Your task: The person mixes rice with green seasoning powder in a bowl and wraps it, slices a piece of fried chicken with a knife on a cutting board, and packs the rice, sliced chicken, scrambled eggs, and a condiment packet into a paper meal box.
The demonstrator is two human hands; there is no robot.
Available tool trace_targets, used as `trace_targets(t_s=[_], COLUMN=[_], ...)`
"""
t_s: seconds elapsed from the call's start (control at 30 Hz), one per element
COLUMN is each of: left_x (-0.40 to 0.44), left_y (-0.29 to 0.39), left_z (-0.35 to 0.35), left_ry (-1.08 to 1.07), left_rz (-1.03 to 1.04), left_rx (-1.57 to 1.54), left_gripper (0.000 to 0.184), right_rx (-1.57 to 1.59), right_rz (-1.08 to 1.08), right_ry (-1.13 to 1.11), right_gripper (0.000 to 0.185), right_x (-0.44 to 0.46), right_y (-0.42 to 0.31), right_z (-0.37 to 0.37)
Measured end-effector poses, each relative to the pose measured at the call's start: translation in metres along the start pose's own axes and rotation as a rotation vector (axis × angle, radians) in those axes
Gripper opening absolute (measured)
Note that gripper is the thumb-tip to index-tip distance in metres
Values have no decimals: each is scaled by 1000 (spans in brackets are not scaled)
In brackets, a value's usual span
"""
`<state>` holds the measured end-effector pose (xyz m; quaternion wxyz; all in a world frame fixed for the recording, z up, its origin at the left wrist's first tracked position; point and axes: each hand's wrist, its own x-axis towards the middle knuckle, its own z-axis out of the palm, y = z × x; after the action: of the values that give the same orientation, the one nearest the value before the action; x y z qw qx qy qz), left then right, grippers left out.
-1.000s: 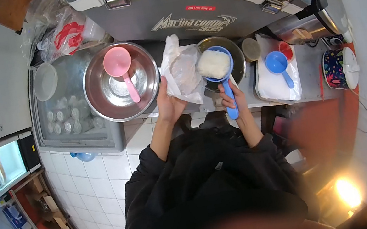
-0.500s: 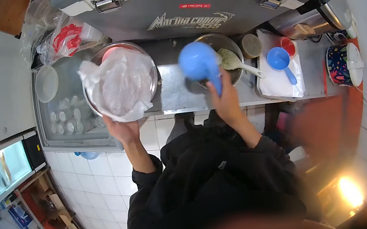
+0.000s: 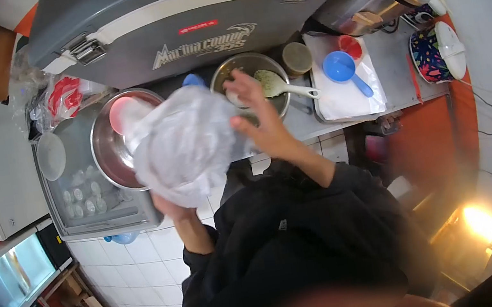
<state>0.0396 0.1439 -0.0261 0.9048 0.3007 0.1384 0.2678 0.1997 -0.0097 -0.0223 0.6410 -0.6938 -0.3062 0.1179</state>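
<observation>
Left hand (image 3: 170,208) sits under the crumpled, translucent white plastic sheet (image 3: 182,143), its grip hidden from me, while the right hand (image 3: 263,119) hovers, fingers apart, near the round silvery metal bowl (image 3: 243,56), so a loose hold could drop the sheet floorward.

Even, moderate light covers the counter (image 3: 398,71). Near right, a warm lamp (image 3: 482,223) flares, hazing the orange panel (image 3: 425,153); at left, a lit case (image 3: 13,278) glows bluish white. The white plastic (image 3: 183,144) looks pale and soft. Wide-lens distortion bows the far cooler (image 3: 132,58); corners go black; the nearest edge blurs.
</observation>
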Motion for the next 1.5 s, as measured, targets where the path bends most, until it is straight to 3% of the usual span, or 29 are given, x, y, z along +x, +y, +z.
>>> trace_targets(t_s=[0.07, 0.1, 0.17, 0.2, 0.23, 0.27, 0.3, 0.37, 0.4, 0.47, 0.5, 0.53, 0.6, 0.67, 0.73, 0.77, 0.8, 0.87, 0.93, 0.97, 1.03, 1.13, 1.2, 1.27, 1.3, 1.33, 1.4, 1.47, 1.5], left_x=[8, 12, 20, 28, 38, 43, 44, 42, 39, 28, 28, 25, 19, 14, 12, 17, 22, 25, 20, 19, 22, 34, 34, 20, 19, 17, 6, 14, 20], left_y=[-31, -43, -72, -84, -95, -105, -112, -122, -129, -152, -170, -178, -193, -219, -242, -249, -252, -253, -259, -262, -269, -271, -276, -278, -283, -295, -320, -316, -313], left_z=[38, 39, 39, 46, 56, 67, 80, 115, 133, 166, 174, 183, 201, 203, 204, 206, 202, 195, 197, 198, 202, 202, 198, 207, 191, 172, 147, 147, 148], left_ry=[453, 440, 103, 95, -36, -165, -168, -261, -261, -288, -226, -221, -188, -233, -142, -63, -54, 70, 41, -55, -190, -63, -89, -105, -213, -225, -211, -72, -65], left_rz=[-280, -286, -432, -432, -282, -131, -132, 113, 111, 128, 185, 191, 2, 41, 134, 164, 171, 135, 177, 114, -4, 27, 121, -105, -244, -386, -331, -28, -23], left_rx=[242, 247, 286, 288, 424, 558, 562, 817, 824, 1133, 1064, 1070, 1191, 1185, 1063, 871, 873, 813, 853, 934, 984, 1029, 1040, 968, 1019, 1047, 1025, 1206, 1092], left_gripper=[54, 54, 52, 52, 51, 50, 50, 44, 44, 33, 22, 22, 19, 18, 18, 18, 18, 18, 18, 18, 19, 20, 26, 40, 53, 44, 32, 24, 24], right_rx=[173, 134, 65, -1, -23, -20, 2, 29, -8, -36, -42, -49, -71, -221, -206, -123, -37, 103, 203, -71, -117, -198, -101, -39, 18, 17, -86, -111, -142], right_rz=[203, 217, 255, 295, 227, 227, 217, 206, 227, 254, 266, 275, 194, 203, 185, 232, 283, 308, 323, 140, 191, 230, 293, 278, 266, 271, 281, 349, 415], right_ry=[43, 98, 167, 215, 309, 313, 341, 368, 379, 384, 359, 334, 300, 190, 136, 308, 477, 435, 351, 378, 337, 346, 442, 519, 589, 589, 653, 618, 581], right_gripper=[67, 47, 36, 26, 15, 15, 14, 14, 13, 13, 13, 14, 14, 15, 16, 15, 14, 11, 12, 13, 14, 20, 25, 26, 28, 28, 31, 33, 35], right_x=[4, 5, -6, -10, -16, -23, -31, -43, -49, -62, -67, -70, -72, -78, -88, -90, -93, -98, -102, -102, -103, -107, -112, -118, -123, -127, -129, -129, -131], right_y=[-16, -5, -4, -3, -3, -2, 0, 2, 1, 1, 1, 0, -6, -7, 18, 27, 38, 46, 43, 40, 38, 51, 60, 73, 78, 84, 93, 93, 94], right_z=[-37, -51, -89, -104, -113, -125, -138, -165, -179, -208, -224, -239, -266, -290, -315, -325, -335, -350, -351, -347, -356, -373, -379, -380, -381, -381, -383, -399, -404])
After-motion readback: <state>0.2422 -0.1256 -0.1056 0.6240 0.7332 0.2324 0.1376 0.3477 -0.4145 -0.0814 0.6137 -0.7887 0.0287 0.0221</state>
